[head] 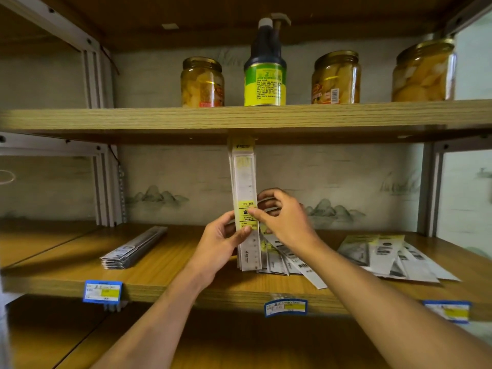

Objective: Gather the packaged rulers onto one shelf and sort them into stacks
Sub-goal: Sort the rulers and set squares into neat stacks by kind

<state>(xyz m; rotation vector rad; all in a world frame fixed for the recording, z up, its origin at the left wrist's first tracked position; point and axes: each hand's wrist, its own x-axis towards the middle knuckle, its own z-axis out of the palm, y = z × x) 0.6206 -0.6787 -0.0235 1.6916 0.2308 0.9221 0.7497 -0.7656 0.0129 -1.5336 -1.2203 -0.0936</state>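
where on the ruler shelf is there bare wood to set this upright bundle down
Bare wood lies between the neat stack on the left and the left hand, and left of that stack. It is crowded under the right hand, where fanned rulers lie, and at the loose pile further right.

— What sort of place was it?
— A small shop: blue-and-yellow price tags were clipped to the wood-grain shelf edge, and labelled glass jars of yellow preserves stood spaced above like stock.
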